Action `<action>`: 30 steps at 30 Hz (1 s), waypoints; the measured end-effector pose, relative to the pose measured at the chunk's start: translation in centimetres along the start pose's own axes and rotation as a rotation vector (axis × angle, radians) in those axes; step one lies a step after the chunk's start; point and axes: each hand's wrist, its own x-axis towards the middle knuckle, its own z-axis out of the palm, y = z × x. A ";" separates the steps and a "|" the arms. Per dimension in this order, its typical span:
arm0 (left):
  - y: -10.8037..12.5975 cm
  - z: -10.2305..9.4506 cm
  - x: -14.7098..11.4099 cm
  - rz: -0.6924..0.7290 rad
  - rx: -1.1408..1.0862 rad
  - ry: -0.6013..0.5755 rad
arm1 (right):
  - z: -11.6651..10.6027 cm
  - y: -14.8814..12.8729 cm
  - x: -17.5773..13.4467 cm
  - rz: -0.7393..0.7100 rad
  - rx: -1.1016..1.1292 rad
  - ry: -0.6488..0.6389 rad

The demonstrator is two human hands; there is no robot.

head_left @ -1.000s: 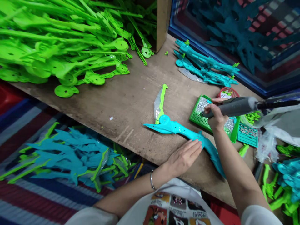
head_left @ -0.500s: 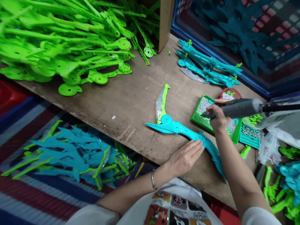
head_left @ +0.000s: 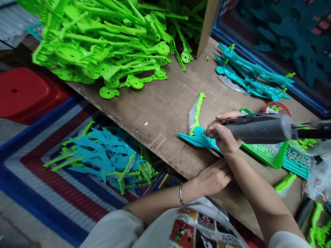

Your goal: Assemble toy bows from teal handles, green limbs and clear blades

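A long turquoise plastic piece [head_left: 192, 139] lies on the bench, with a lime-green arm [head_left: 198, 115] and a clear curved blade [head_left: 192, 117] jutting up from its round end. My right hand [head_left: 226, 136] is closed around a grey power screwdriver [head_left: 261, 129]. The tool's tip is at the round end of the turquoise piece; any screw there is too small to make out. My left hand [head_left: 216, 177] is closed on the piece's lower stretch and steadies it, its fingertips partly hidden behind my right forearm.
A green tray of small metal screws [head_left: 269, 151] and a turquoise basket [head_left: 296, 163] stand at right. Turquoise assemblies [head_left: 254, 74] lie behind them. Lime-green parts [head_left: 108, 44] are heaped at back left. Below the bench edge, a striped crate [head_left: 62, 196] holds turquoise-and-green pieces [head_left: 103, 153].
My right hand has brought the screwdriver from over the screw tray to the piece's round end. My left hand has shifted from flat on top to its near side. The view has swung left.
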 end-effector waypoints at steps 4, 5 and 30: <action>0.0 0.4 -0.3 0.016 0.006 -0.070 | -0.1 0.9 0.1 0.028 0.022 -0.067; 0.0 0.4 -0.3 0.008 0.001 -0.077 | -0.2 1.0 0.3 0.044 -0.002 -0.088; -1.2 -0.7 -0.4 -0.033 -0.142 0.034 | -15.3 -7.4 -4.6 0.159 -0.268 0.400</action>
